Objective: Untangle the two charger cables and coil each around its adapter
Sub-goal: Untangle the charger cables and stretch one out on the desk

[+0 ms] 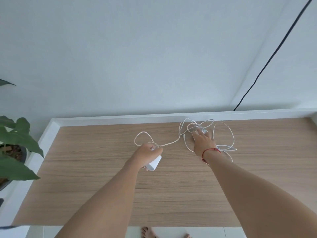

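Hands [147, 152] [203, 140] on white adapter [155, 163], tangled cables [197, 125]

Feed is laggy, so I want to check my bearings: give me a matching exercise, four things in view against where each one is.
Things:
1. white adapter
2. tangled cables
3. black cord
4. plant

Places:
a. runs down the wall
b. far left of the view
c. gripped in the left hand
d. under the right hand

Pairs: 1-c, 2-d, 3-a, 4-b.

Wood desk [103, 194] w/ plant [15, 134] at left (black cord [267, 60] on wall)
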Available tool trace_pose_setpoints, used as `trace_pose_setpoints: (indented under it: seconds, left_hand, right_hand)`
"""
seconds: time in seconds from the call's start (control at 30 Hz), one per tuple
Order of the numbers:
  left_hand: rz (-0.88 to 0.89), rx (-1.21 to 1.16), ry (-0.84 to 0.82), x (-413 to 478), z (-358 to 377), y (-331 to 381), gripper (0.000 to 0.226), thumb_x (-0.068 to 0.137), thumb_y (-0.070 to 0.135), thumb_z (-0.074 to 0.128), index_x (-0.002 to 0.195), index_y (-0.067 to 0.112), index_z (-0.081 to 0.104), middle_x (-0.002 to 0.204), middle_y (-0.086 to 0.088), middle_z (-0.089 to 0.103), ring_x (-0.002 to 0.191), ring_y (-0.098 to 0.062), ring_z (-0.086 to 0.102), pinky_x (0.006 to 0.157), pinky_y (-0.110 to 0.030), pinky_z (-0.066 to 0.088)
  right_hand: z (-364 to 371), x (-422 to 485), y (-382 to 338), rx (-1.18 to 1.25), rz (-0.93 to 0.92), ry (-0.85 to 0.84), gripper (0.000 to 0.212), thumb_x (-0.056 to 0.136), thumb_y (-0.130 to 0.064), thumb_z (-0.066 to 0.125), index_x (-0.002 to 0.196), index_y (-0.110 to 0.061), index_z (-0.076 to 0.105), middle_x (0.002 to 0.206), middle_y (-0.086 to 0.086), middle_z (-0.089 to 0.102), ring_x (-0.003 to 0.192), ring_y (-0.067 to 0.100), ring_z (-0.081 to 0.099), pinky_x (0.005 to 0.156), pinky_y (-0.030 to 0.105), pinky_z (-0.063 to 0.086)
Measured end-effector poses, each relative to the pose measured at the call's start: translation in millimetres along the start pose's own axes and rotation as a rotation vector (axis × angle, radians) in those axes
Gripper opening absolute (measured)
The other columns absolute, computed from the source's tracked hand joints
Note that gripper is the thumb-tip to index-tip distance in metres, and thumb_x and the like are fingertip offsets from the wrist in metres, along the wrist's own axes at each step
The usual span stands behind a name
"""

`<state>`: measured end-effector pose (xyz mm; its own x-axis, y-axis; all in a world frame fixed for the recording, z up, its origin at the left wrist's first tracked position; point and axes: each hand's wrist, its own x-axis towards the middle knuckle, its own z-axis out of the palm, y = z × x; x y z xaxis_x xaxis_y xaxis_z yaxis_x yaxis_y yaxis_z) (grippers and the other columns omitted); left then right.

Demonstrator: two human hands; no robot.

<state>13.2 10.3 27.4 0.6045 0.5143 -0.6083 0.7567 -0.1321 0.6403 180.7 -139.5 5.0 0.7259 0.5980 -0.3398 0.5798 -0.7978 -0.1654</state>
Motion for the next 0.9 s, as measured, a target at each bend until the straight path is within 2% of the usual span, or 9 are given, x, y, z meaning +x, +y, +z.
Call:
trace_pose_setpoints:
  seconds: [0.1,0.17,0.23,0.37,0.5,0.63,0.7,0.8,0.9]
  left_hand:
    - [-0.003,0.025,0.047,-0.7,3.4,-6.6,0.017,0.087,0.037,0.058,0.081,0.023,0.065,0.085,-0.002,0.064,0.057,-0.028,0.062,0.048,-0.026,0.045]
    - [0.058,0.045,0.044,-0.9,9.1,-8.4,0.020,0.093,0.032,0.056,0.079,0.019,0.062,0.088,-0.001,0.061,0.059,-0.020,0.057,0.051,-0.022,0.043]
    - [0.122,0.101,0.039,-0.9,14.4,-7.7,0.019,0.097,0.027,0.053,0.086,0.015,0.062,0.091,-0.001,0.056,0.062,-0.009,0.048,0.055,-0.022,0.037]
    - [0.160,0.140,0.015,-1.9,13.8,-7.0,0.021,0.099,0.030,0.051,0.084,0.020,0.060,0.086,-0.005,0.056,0.060,-0.012,0.042,0.054,-0.025,0.033]
    - [0.151,0.157,0.072,-0.9,6.8,-12.5,0.021,0.101,0.027,0.046,0.095,0.016,0.064,0.081,0.000,0.057,0.062,-0.013,0.046,0.059,-0.026,0.037]
    - [0.067,0.363,0.209,2.1,6.6,-20.4,0.020,0.098,0.024,0.045,0.095,0.026,0.065,0.090,-0.001,0.065,0.080,-0.021,0.057,0.071,-0.029,0.042]
    - [-0.017,0.432,0.265,3.2,4.2,-25.4,0.024,0.096,0.019,0.044,0.102,0.023,0.068,0.102,-0.005,0.069,0.091,-0.027,0.064,0.074,-0.031,0.045]
    - [-0.137,0.496,0.337,4.9,-5.0,-35.3,0.027,0.094,0.016,0.045,0.109,0.018,0.068,0.109,-0.007,0.069,0.102,-0.030,0.065,0.078,-0.032,0.048]
    - [-0.230,0.551,0.442,5.7,-15.1,-47.0,0.029,0.095,0.013,0.046,0.116,0.017,0.066,0.116,-0.008,0.067,0.107,-0.030,0.064,0.085,-0.034,0.049]
  right_hand:
    - [-4.7,-3.5,-8.0,-0.022,0.000,0.017,0.036,0.089,-0.004,0.046,0.123,-0.010,0.056,0.139,0.008,0.045,0.130,0.032,0.038,0.104,0.039,0.038]
    - [-1.6,-7.4,-20.4,0.072,-0.083,0.111,0.027,0.091,-0.007,0.045,0.110,-0.010,0.063,0.122,0.009,0.058,0.120,0.030,0.050,0.095,0.036,0.042]
    - [1.6,-11.6,-36.5,0.232,-0.211,0.097,0.033,0.093,-0.005,0.045,0.119,-0.016,0.061,0.127,0.004,0.057,0.115,0.026,0.057,0.090,0.036,0.047]
    - [6.4,-13.1,-58.9,0.249,-0.347,-0.131,0.047,0.095,-0.006,0.044,0.137,-0.024,0.051,0.145,-0.004,0.048,0.130,0.020,0.048,0.103,0.037,0.042]
    - [8.3,-12.8,-59.7,0.310,-0.334,-0.175,0.024,0.095,-0.022,0.047,0.094,-0.019,0.070,0.099,0.000,0.068,0.100,0.024,0.062,0.087,0.039,0.051]
    - [-6.1,-16.6,-55.3,0.315,-0.339,-0.138,0.039,0.097,-0.039,0.048,0.060,-0.028,0.046,0.064,-0.013,0.043,0.072,0.017,0.046,0.063,0.029,0.036]
    - [-12.8,-16.2,-40.5,0.279,-0.252,-0.080,0.041,0.098,-0.037,0.046,0.059,-0.024,0.042,0.064,-0.011,0.041,0.073,0.019,0.045,0.062,0.029,0.033]
    - [-21.4,-13.9,-3.4,0.217,0.032,0.038,0.029,0.098,-0.031,0.042,0.088,-0.015,0.064,0.089,0.006,0.061,0.087,0.028,0.059,0.072,0.031,0.041]
    - [-27.2,-10.0,24.7,0.362,0.315,0.180,0.036,0.099,-0.028,0.041,0.105,-0.003,0.065,0.104,0.018,0.066,0.098,0.036,0.063,0.079,0.039,0.049]
